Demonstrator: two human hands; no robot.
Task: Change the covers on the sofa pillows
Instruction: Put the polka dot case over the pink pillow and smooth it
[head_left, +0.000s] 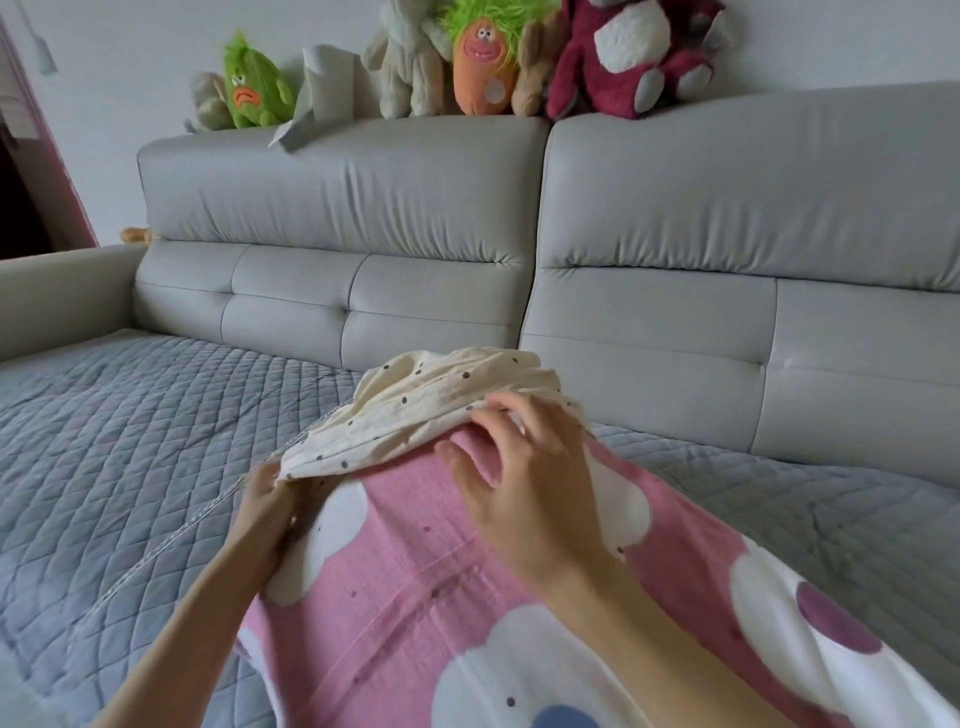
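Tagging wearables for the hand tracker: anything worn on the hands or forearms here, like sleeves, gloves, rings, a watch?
Nothing visible. The left hand and right hand are bare: no gloves, and no rings that can be seen. Both forearms are uncovered all the way to the frame's bottom edge, with no sleeve, watch or band in view. Any sleeves would end outside the picture.

Matt crinkled cloth pillow cover (415, 561), seemingly cotton

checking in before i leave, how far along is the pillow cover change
Early to midway. Done: the cream dotted cover sits over only the far end of the pink pillow. In hand: the left hand grips its edge, the right hand is spread on it. Left: most of the pillow is uncovered.
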